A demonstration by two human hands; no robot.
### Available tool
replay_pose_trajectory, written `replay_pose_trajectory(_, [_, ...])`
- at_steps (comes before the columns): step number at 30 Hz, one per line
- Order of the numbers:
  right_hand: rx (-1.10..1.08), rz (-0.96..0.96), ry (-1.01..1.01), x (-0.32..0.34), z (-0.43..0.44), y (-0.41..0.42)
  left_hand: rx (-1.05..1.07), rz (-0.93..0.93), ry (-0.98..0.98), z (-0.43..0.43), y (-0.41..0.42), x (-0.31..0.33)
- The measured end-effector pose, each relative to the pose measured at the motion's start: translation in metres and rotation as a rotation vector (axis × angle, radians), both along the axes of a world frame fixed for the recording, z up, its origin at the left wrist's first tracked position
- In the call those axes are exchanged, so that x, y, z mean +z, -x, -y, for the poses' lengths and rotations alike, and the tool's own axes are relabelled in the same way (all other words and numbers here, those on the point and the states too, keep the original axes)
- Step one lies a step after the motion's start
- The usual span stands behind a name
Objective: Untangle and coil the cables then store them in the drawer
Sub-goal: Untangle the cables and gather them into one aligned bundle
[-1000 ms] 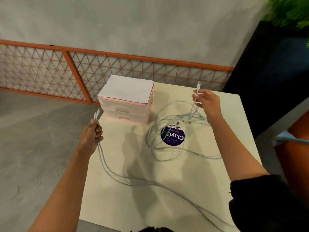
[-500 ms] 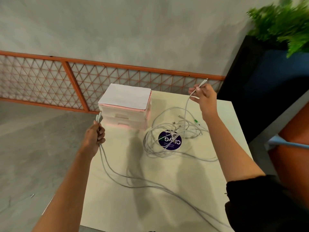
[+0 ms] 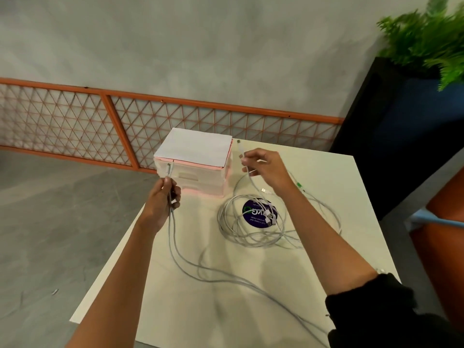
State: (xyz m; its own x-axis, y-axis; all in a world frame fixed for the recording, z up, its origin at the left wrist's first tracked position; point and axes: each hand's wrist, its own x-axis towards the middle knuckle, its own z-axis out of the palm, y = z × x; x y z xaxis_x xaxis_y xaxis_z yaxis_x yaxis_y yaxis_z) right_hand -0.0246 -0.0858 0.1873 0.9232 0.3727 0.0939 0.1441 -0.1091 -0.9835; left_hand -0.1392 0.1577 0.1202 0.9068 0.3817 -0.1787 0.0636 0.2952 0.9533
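Note:
A tangle of white cables (image 3: 253, 222) lies on the pale table (image 3: 326, 172), over a round purple sticker. My left hand (image 3: 164, 198) grips the plug ends of long white cables (image 3: 180, 262) that trail across the table toward me. My right hand (image 3: 263, 169) pinches another cable end (image 3: 240, 149), held upright beside the drawer box. The small pink and white drawer box (image 3: 193, 167) stands at the table's far left corner, its drawers closed.
An orange lattice fence (image 3: 75, 116) runs along the grey wall behind the table. A black planter with a green plant (image 3: 426, 46) stands at the right. An orange seat (image 3: 442, 234) is at the right edge.
Both hands came closer together in front of the drawer box: my left hand moved right with its cable ends, and my right hand moved left with its plug.

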Motion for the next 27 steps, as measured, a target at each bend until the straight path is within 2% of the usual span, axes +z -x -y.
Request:
replay_pose_trajectory(7, [0.143,-0.070,0.079,-0.025,-0.048,0.031,-0.136,0.096,0.048,0.020,-0.003,0.002])
replay_pose_trajectory(18, [0.011,-0.023,0.089,-0.039,-0.076,0.042,-0.193,0.123,0.049,0.037,-0.010,-0.006])
replay_pose_trajectory(27, [0.006,-0.019,0.041,-0.047,-0.072,0.038,-0.226,0.125,0.051,0.039,-0.016,-0.001])
